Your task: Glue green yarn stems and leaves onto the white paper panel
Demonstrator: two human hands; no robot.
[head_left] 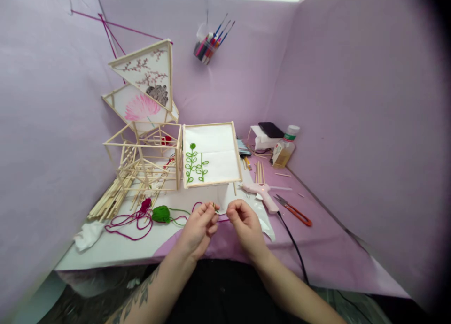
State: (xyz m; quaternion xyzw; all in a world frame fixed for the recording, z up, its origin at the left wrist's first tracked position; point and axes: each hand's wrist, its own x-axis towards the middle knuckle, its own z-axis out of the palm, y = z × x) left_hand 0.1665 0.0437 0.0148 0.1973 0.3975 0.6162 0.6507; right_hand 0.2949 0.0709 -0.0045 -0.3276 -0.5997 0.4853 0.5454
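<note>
Near the table's front edge my left hand (201, 227) is closed in a pinch on something small, too small to make out. Just to its right my right hand (246, 226) is pinched too; what it holds, if anything, is hidden. Magenta yarn (197, 204) shows behind and between the hands. Behind them stands a white panel (218, 143) in a wooden frame, with green yarn plants (192, 166) on its left part. A ball of green yarn (161, 214) lies left of my left hand, its strand running toward that hand.
Wooden stick frames (141, 145) and loose sticks (112, 195) occupy the left side, below painted panels (141, 108). At right are a pink glue gun (262, 195) with a black cable, orange-handled scissors (294, 211) and a bottle (283, 150). A pen cup (206, 49) is at the back.
</note>
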